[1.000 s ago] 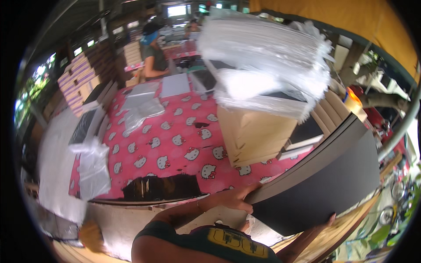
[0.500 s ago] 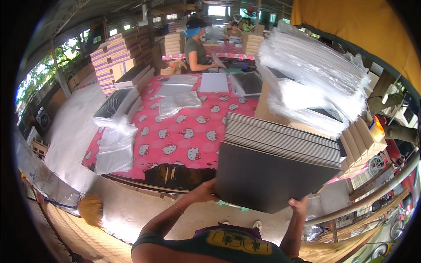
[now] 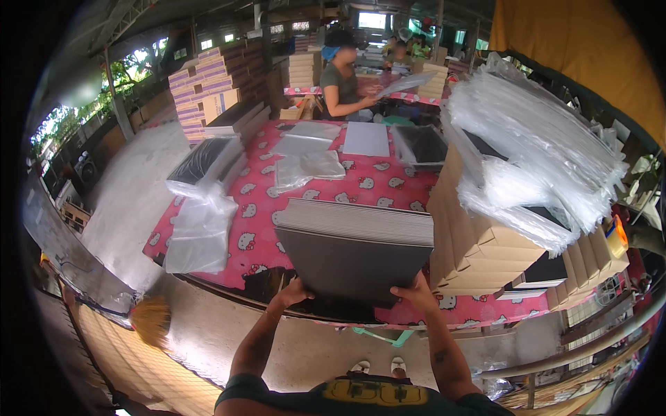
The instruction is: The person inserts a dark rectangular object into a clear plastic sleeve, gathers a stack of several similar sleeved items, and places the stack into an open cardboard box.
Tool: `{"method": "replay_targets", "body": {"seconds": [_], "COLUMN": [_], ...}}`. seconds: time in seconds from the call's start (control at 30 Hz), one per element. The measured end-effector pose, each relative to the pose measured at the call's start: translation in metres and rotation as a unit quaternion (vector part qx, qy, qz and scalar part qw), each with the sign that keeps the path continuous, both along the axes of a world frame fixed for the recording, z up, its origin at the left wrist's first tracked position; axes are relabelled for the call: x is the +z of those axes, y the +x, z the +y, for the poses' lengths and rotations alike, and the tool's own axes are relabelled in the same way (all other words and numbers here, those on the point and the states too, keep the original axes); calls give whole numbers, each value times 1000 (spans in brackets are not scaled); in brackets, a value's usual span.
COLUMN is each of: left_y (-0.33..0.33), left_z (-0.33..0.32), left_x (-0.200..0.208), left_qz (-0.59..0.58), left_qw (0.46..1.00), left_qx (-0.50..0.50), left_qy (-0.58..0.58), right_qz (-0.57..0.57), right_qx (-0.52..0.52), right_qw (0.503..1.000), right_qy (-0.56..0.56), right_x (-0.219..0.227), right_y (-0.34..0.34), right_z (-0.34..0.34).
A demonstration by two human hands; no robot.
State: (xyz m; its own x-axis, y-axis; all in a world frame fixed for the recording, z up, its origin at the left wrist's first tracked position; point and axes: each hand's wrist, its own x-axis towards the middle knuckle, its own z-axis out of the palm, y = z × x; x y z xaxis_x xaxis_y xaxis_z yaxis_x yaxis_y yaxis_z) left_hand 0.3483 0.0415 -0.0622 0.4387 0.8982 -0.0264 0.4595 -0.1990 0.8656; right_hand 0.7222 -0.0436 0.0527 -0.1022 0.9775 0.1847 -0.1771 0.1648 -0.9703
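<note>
A thick stack of black boards (image 3: 357, 267) with pale grey edges is held upright between my hands at the front edge of the table. My left hand (image 3: 293, 292) grips its lower left corner, fingers mostly hidden behind it. At the lower right corner my right hand (image 3: 414, 291) clasps the stack, with its thumb on the black face. The stack leans a little away from me, over the pink patterned cloth (image 3: 267, 232). Whether its bottom rests on the table, I cannot tell.
Brown boxes (image 3: 479, 256) stand right of the stack, beneath a tall pile of clear plastic packs (image 3: 534, 139). Clear bags (image 3: 198, 236) and a wrapped black stack (image 3: 202, 163) lie left. Beyond sit a white sheet (image 3: 366, 139) and a person (image 3: 340, 87) handling a sheet.
The black stack has moved left, from the right side to the table's front middle, with both hands still on it. The person across has raised a sheet.
</note>
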Motion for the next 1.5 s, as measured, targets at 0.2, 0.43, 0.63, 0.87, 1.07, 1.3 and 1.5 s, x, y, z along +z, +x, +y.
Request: {"method": "replay_targets", "body": {"seconds": [0.2,0.43,0.63,0.87,1.07,1.3,1.5], "left_y": [32,54,47,30,-67,-115,-116], "left_z": [-34,-34,-31,-35,-14,-25,-10], "left_x": [112,120,100,127,204,280,239], "left_qz": [-362,-355,-357,-287,-77,185,223], "left_qw": [910,919,918,930,926,871,852], "left_qx": [83,125,148,224,248,242,266], "left_qy": [-181,-115,-88,45,275,386,393], "right_qz": [38,-64,-73,-10,138,351,358], "right_qx": [-56,-113,-269,-289,-319,-146,-133], "right_qw": [998,989,951,957,930,924,922], "right_qy": [14,72,132,26,-118,-41,-69], "right_x": [-10,-25,-72,-84,-80,-94,-134], "right_y": [-21,-17,-49,-90,-209,-325,-340], "right_z": [-3,-1,8,38,107,156,160]}}
